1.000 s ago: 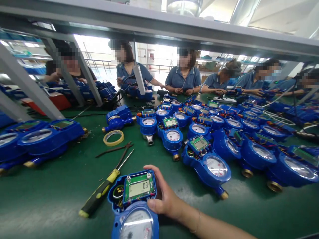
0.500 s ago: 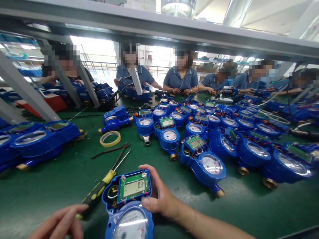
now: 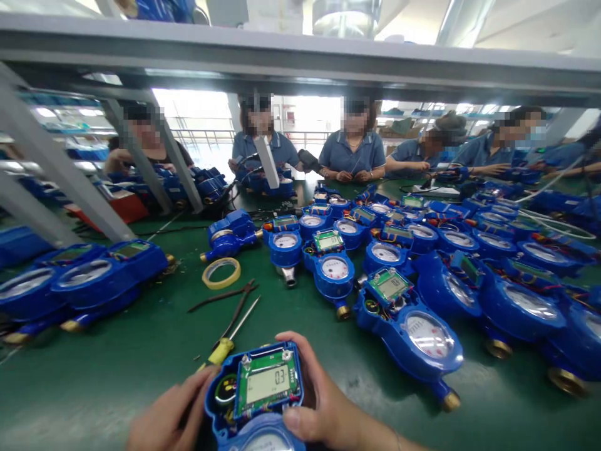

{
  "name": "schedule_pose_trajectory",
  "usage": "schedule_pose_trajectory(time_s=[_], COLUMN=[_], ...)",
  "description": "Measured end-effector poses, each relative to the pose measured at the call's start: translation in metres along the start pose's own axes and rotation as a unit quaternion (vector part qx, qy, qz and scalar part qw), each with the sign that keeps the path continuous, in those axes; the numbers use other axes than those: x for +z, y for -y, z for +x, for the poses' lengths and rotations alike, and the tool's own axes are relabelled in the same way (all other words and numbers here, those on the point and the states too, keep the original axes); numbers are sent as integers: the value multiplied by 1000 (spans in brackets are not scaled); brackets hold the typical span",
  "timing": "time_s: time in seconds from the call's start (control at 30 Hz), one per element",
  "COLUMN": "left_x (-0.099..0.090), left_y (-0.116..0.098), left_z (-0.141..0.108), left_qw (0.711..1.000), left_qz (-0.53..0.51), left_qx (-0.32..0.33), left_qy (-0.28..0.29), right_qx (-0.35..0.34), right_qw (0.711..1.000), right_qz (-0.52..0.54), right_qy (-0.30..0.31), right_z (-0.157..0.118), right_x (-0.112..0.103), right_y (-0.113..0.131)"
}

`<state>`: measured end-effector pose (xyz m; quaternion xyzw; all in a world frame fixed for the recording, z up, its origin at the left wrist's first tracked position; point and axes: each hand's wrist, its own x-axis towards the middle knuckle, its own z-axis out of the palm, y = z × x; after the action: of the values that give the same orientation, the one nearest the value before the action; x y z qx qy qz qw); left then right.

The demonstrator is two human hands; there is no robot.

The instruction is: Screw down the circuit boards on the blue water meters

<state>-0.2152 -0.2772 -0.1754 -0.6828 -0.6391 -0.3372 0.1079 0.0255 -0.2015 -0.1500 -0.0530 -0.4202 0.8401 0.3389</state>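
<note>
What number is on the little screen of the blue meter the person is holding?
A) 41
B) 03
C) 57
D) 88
B. The little screen on the blue water meter, held by the left hand and the right hand, shows 03 near its top right corner.

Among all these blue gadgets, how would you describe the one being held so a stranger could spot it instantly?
On the green workbench, look at the near edge. A blue water meter sits between the left hand and right hand. Unlike its neighbours, it is held up, its screen showing 03.
</note>
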Motion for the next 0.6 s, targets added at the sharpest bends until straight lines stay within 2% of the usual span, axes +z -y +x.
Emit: schedule_pose_trajectory(time_s=[0.03,0.1,0.17,0.2,0.33,0.43,0.6], left_x=[0,1,2,2,6,9,10], left_y=[-3,-7,-8,-7,1,5,5], left_z=[3,11,15,16,6,-2,-2], left_qw=[999,995,993,992,990,991,993], left_qz=[5,22,35,42,73,78,57], left_qx=[45,95,109,116,123,103,100], left_qy=[-9,-25,-32,-30,3,26,30], right_qx=[2,0,-11,-13,23,2,-22], right_qw=[1000,1000,1000,1000,999,1000,1000], right_qz=[2,-1,0,-1,-25,-22,-10], right_qy=[0,1,22,13,-16,-1,5], right_z=[0,2,4,4,5,4,6], right_x=[-1,-5,-12,-14,-16,-12,-13], right_y=[-2,-8,-13,-15,-14,-12,-17])
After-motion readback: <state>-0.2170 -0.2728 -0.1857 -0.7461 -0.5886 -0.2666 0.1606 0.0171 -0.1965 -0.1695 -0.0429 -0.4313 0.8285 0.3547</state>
